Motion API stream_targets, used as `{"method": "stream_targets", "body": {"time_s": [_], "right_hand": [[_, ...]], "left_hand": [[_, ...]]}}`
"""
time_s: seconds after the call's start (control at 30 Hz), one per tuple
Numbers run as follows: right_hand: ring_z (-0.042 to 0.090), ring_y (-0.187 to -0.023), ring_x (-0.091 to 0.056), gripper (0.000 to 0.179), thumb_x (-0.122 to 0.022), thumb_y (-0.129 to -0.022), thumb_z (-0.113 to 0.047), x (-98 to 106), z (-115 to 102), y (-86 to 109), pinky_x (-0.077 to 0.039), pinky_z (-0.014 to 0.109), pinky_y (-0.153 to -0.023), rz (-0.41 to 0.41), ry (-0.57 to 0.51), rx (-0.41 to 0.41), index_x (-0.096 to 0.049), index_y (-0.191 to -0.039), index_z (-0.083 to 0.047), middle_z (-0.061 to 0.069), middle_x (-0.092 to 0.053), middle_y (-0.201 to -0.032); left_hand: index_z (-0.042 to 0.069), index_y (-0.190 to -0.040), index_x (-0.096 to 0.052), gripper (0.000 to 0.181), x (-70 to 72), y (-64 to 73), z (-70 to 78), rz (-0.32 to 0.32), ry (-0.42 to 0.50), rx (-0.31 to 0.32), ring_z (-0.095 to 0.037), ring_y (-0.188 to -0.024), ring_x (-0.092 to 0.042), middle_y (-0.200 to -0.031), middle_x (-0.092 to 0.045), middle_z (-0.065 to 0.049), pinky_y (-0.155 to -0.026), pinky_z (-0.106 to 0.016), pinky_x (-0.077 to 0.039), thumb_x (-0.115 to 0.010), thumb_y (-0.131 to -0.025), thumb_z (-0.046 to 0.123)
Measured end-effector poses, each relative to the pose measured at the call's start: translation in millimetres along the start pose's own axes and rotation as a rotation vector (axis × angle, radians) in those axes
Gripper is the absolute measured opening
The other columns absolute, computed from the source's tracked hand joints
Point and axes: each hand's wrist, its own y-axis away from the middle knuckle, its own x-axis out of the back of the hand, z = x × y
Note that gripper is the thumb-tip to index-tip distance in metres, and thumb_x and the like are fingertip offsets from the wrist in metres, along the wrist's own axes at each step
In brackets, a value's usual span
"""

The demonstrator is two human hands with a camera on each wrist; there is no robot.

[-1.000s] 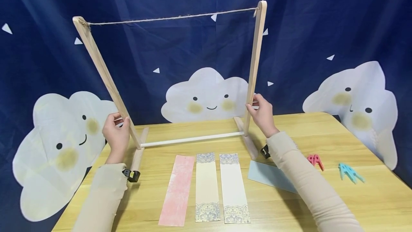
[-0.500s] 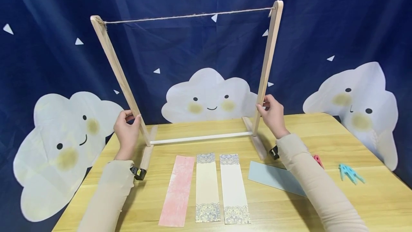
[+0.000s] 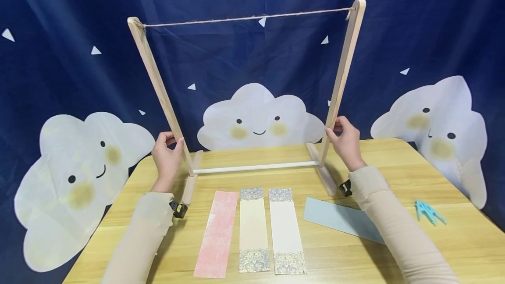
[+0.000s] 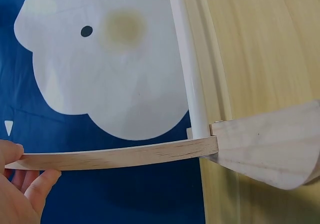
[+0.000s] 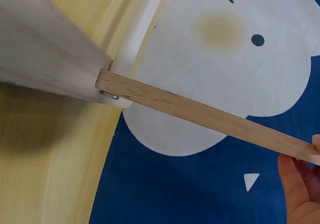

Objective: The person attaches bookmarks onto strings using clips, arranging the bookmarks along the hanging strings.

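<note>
A wooden rack (image 3: pixel 158 83) stands at the back of the table, with two uprights on flat feet, a white crossbar (image 3: pixel 256 168) low down and a twine line (image 3: pixel 244 19) strung between the tops. My left hand (image 3: pixel 167 154) pinches the left upright between thumb and fingers, just above the crossbar. On the other side my right hand (image 3: pixel 345 141) pinches the right upright (image 5: pixel 210 116) at about the same height. In the left wrist view the upright (image 4: pixel 120 156) meets its foot (image 4: pixel 270 149) at the crossbar's end.
In front of the rack lie a pink strip (image 3: pixel 216 234), a cream patterned strip (image 3: pixel 254 227), a white patterned strip (image 3: pixel 286 229) and a light blue strip (image 3: pixel 339 217), partly under my right sleeve. Turquoise clothespins (image 3: pixel 428 212) lie at the right. A blue curtain (image 3: pixel 244 56) hangs behind.
Both hands have moved right together with the rack, which has shifted from left of centre to about the middle. My right sleeve now covers the red clothespins seen earlier.
</note>
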Motion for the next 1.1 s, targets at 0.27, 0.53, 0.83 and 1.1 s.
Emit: {"method": "stream_targets", "body": {"time_s": [0.27,0.53,0.83,1.1], "right_hand": [[0.031,-0.085,-0.064,0.018,-0.067,-0.085,-0.003,7.7,6.8,-1.5,-0.038,0.005,-0.062,0.003,0.025,-0.006,-0.057,-0.099,0.003,0.02,-0.065,-0.093],[0.031,-0.086,-0.064,0.019,-0.066,-0.085,-0.004,15.0,11.5,-5.9,-0.036,0.004,-0.063,-0.005,0.039,-0.012,-0.057,-0.1,0.003,0.02,-0.065,-0.093],[0.033,-0.085,-0.063,0.019,-0.066,-0.085,-0.003,19.7,17.6,-9.1,-0.035,0.002,-0.062,-0.008,0.048,-0.018,-0.056,-0.099,0.005,0.022,-0.065,-0.092],[0.033,-0.087,-0.062,0.02,-0.065,-0.085,-0.003,22.5,21.9,-13.2,-0.046,0.013,-0.066,-0.044,0.053,-0.019,-0.056,-0.1,0.005,0.023,-0.064,-0.093]], "left_hand": [[-0.003,-0.101,-0.06,0.023,-10.6,0.4,3.4,-0.002,-0.003,-0.008,-0.031,-0.088,-0.064,-0.097,-0.066,-0.019,-0.071,-0.03,-0.043,-0.07,-0.082,0.004],[-0.003,-0.1,-0.061,0.022,-17.9,2.6,9.0,0.008,0.014,0.007,-0.03,-0.087,-0.065,-0.096,-0.066,-0.018,-0.062,-0.015,-0.037,-0.07,-0.082,0.006],[-0.002,-0.099,-0.061,0.021,-24.8,6.7,10.3,0.007,0.015,-0.005,-0.029,-0.087,-0.065,-0.097,-0.066,-0.016,-0.069,-0.021,-0.042,-0.07,-0.082,0.006],[-0.003,-0.097,-0.061,0.02,-28.8,8.1,11.1,0.01,0.033,-0.022,-0.031,-0.086,-0.064,-0.095,-0.065,-0.018,-0.079,-0.039,-0.048,-0.071,-0.081,0.005]]}}
